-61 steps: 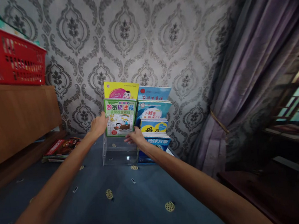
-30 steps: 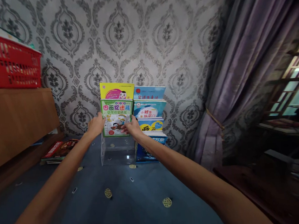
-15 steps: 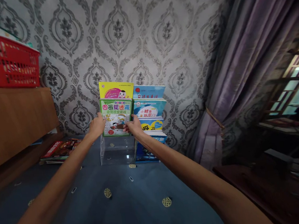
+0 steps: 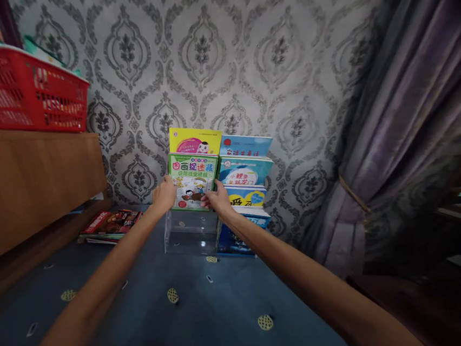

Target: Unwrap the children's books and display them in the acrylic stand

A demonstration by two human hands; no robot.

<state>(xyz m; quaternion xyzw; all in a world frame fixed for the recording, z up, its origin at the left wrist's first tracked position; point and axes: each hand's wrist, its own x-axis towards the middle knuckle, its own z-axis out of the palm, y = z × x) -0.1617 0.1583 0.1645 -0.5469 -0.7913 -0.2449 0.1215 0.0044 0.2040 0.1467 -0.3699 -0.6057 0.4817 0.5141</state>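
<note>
A green picture book (image 4: 193, 182) stands upright in the left column of a clear tiered rack (image 4: 190, 242). My left hand (image 4: 164, 194) is closed on its left edge, and my right hand (image 4: 216, 197) pinches its lower right side. Behind it rises a yellow book (image 4: 195, 140). The right column holds a light blue book (image 4: 246, 145), a teal book (image 4: 241, 172), a yellow-and-blue book (image 4: 246, 197) and a dark blue book (image 4: 237, 238) at the bottom. Below the green book the rack's lower tiers show bare plastic.
Magazines (image 4: 109, 224) lie in a pile left of the rack on the blue patterned cloth (image 4: 212, 321). A wooden cabinet (image 4: 35, 181) bears a red basket (image 4: 23, 95) at the left. Purple curtains (image 4: 391, 146) hang at the right before a dark area.
The view has turned left, so the rack, books and hands appear farther right, and more of the basket shows. Both hands keep their places on the green book.
</note>
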